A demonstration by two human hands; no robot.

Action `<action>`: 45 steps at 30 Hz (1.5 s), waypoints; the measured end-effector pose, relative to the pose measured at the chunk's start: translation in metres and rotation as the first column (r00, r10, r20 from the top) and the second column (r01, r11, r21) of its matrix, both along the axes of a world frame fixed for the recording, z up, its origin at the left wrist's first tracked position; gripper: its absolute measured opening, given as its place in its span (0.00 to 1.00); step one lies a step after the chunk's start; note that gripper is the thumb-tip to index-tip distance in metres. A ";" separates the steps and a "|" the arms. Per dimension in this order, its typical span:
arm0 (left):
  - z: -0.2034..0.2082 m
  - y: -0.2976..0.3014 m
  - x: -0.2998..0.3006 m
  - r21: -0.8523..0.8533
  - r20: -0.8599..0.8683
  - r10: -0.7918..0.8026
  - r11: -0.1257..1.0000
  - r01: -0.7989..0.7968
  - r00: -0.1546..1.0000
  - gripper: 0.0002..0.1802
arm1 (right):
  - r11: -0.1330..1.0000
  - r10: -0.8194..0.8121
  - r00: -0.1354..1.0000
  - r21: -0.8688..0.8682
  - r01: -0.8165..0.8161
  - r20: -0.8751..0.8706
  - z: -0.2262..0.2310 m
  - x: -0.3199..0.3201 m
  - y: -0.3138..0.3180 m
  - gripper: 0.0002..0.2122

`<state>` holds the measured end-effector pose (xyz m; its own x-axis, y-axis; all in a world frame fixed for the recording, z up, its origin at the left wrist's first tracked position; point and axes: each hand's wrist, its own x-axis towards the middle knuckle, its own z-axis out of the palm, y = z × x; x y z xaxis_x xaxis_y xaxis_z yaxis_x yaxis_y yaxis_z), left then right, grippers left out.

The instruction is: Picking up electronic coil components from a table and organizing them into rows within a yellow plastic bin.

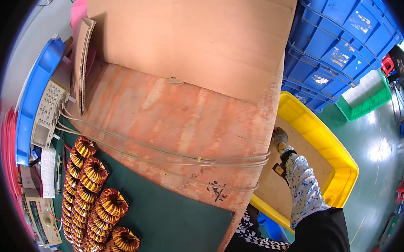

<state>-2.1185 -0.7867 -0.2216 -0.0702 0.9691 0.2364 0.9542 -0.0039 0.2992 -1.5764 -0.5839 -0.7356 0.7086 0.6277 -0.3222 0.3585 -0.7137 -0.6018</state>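
Observation:
My right hand [280, 137], in what looks like a grey glove, reaches down into a yellow bin [344, 177] beside the right edge of the table. Its fingers are partly hidden near the table edge, and I cannot see whether they hold anything. Beside my right wrist, a small dark part with a brownish-yellow face [280, 170] is in the bin. Several stacked rows of copper-wound toroidal coils [113, 203] stand on the green mat [175, 219] at the lower left of the table. My left hand is out of the picture.
A worn reddish board [166, 115] covers much of the table, with thin grey cables [200, 160] across it. Cardboard [188, 35] stands behind. Bench instruments [49, 110] line the left. Blue crates [331, 55] are stacked at the right, near a green bin [367, 99].

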 end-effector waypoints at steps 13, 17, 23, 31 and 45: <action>-0.004 0.007 0.006 -0.015 -0.027 -0.013 1.000 0.012 1.000 0.13 | 0.917 -0.301 0.912 -0.346 0.197 -0.278 0.018 -0.056 0.012 0.20; 0.000 0.011 0.007 -0.015 -0.008 -0.047 0.999 0.047 0.999 0.13 | 0.995 0.099 0.976 -0.051 -0.091 0.194 0.014 -0.040 0.008 0.12; 0.003 0.008 0.005 -0.027 -0.009 -0.034 0.999 0.034 0.999 0.13 | 0.991 -0.028 0.894 0.103 0.083 -0.448 0.004 -0.021 -0.001 0.13; 0.007 -0.004 0.006 -0.041 -0.039 0.031 0.999 -0.033 0.999 0.13 | 0.983 -0.051 0.998 0.174 0.057 -0.042 0.077 -0.071 0.022 0.15; 0.050 -0.047 0.003 0.031 0.072 -0.085 0.996 0.083 0.994 0.11 | 0.432 0.349 0.896 0.896 0.104 -0.273 0.353 -0.205 -0.107 0.17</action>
<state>-2.1154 -0.8335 -0.1712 -0.0069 0.9655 0.2605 0.9257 -0.0924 0.3668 -1.7813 -0.6909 -0.3827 0.5620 0.7864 0.2563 -0.0123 0.3177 -0.9481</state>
